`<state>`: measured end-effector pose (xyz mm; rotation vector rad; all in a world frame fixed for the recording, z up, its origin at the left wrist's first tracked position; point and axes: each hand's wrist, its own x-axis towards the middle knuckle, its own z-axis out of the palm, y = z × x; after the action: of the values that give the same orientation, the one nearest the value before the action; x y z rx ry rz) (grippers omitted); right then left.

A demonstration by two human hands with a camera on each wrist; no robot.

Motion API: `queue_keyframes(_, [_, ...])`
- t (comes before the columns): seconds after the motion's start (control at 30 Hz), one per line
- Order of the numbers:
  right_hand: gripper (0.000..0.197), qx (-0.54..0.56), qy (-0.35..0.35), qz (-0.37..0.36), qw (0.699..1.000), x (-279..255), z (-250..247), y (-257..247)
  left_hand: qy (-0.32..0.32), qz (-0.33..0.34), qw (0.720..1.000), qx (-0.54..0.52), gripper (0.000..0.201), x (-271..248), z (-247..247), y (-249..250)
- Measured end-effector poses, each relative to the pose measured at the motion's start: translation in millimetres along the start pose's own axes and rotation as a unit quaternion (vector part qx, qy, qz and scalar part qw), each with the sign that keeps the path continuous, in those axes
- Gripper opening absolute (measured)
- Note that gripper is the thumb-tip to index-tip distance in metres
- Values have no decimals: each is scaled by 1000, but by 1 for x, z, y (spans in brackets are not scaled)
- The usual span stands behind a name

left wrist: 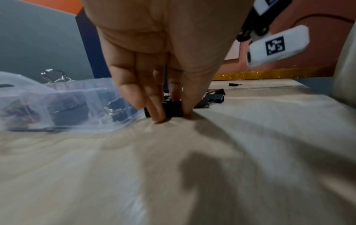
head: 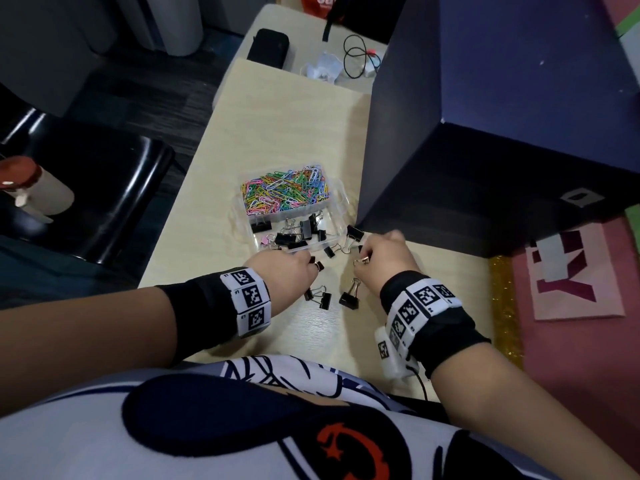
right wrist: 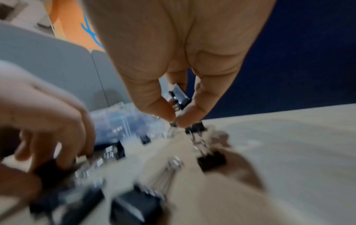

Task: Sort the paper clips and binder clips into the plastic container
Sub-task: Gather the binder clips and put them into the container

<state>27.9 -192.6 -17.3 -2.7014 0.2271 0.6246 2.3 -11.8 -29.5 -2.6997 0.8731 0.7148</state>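
Note:
A clear plastic container (head: 341,199) sits mid-table. Its far compartment is full of coloured paper clips (head: 285,192); the near one holds several black binder clips (head: 294,233). My left hand (head: 291,268) is down at the container's near edge, pinching a small black binder clip (left wrist: 171,108) on the table. To its right, my right hand (head: 377,254) pinches another binder clip (right wrist: 179,97) by its wire handles, just above the table. Loose binder clips lie between my wrists (head: 318,296), (head: 349,296), and beside the container (head: 355,233).
A tall dark blue box (head: 485,133) stands right of the container, close to my right hand. A black case (head: 268,46) and cables (head: 356,57) lie at the far end. The wooden table (head: 277,126) drops off on the left to a black chair (head: 104,188).

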Motion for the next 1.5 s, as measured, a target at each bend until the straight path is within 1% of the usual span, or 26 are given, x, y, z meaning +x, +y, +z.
queue_keyframes(0.07, [6,52,38,-39,997,-1,-8,-13,-6,-8,1000,-16,36,-1,0,-2])
queue_keyframes(0.1, [6,70,56,-71,993,-2,-11,-20,-7,-8,1000,-23,36,-1,-1,-2])
queue_keyframes(0.17, [18,78,73,-142,984,-5,-15,-35,-4,-6,999,-44,35,-2,-4,-3])
queue_keyframes(0.2, [24,76,71,-161,981,-4,-16,-40,5,-5,998,-57,35,-2,-7,-3])
queue_keyframes(0.27, [28,55,70,-158,983,-1,-15,-43,49,-3,995,-82,38,-3,-17,-6])
queue_keyframes(0.3, [30,28,69,-139,988,1,-15,-40,77,-3,993,-93,39,-3,-22,-10])
queue_keyframes(0.33, [33,-14,58,-111,992,4,-15,-36,101,-9,989,-104,39,-4,-27,-16])
queue_keyframes(0.4, [45,-93,9,-61,994,8,-12,-25,129,-41,983,-122,35,-3,-35,-30])
queue_keyframes(0.47, [59,-116,-34,-61,991,9,-5,-14,135,-75,981,-116,33,-4,-40,-44])
queue_keyframes(0.53, [68,-111,-47,-83,989,7,4,-5,136,-85,982,-98,34,-6,-40,-50])
queue_keyframes(0.6, [62,-127,-27,-98,987,5,11,-1,131,-66,986,-78,35,-7,-37,-46])
queue_keyframes(0.67, [49,-140,-2,-103,985,3,17,0,99,-32,994,-44,31,-7,-28,-34])
queue_keyframes(0.73, [38,-125,10,-102,987,1,21,-1,64,1,998,3,27,-5,-17,-20])
queue_keyframes(0.77, [35,-118,13,-106,987,1,23,0,57,8,998,27,25,-3,-12,-15])
queue_keyframes(0.8, [34,-114,15,-112,987,1,24,-1,52,12,998,43,27,-1,-8,-12])
queue_keyframes(0.83, [34,-111,13,-119,987,1,24,-1,48,12,998,46,34,2,-4,-9])
queue_keyframes(0.9, [37,-115,-7,-126,985,2,24,-1,32,6,999,32,51,6,2,-5])
queue_keyframes(0.93, [38,-122,-20,-126,984,2,23,-2,25,3,999,29,52,7,3,-4])
queue_keyframes(0.97, [38,-129,-29,-127,983,1,23,-2,25,1,999,29,50,8,5,-3])
queue_keyframes(1.03, [36,-134,-32,-128,982,0,23,-2,22,-1,999,24,37,9,3,-3])
queue_keyframes(1.13, [25,-92,-28,-117,989,1,24,0,7,-1,1000,9,28,8,-1,-4])
queue_keyframes(1.23, [18,-17,0,-94,995,1,19,1,11,-2,1000,-13,24,3,-7,-5])
queue_keyframes(1.3, [17,26,33,-87,995,1,14,-1,34,-13,999,-24,27,0,-13,-9])
queue_keyframes(1.33, [17,42,51,-91,994,0,11,-4,56,-19,998,-26,29,-1,-16,-11])
queue_keyframes(1.43, [18,82,96,-133,983,-3,2,-21,122,-49,991,-37,40,-1,-22,-27])
queue_keyframes(1.5, [20,109,110,-169,973,-5,-3,-34,137,-77,986,-52,45,0,-27,-38])
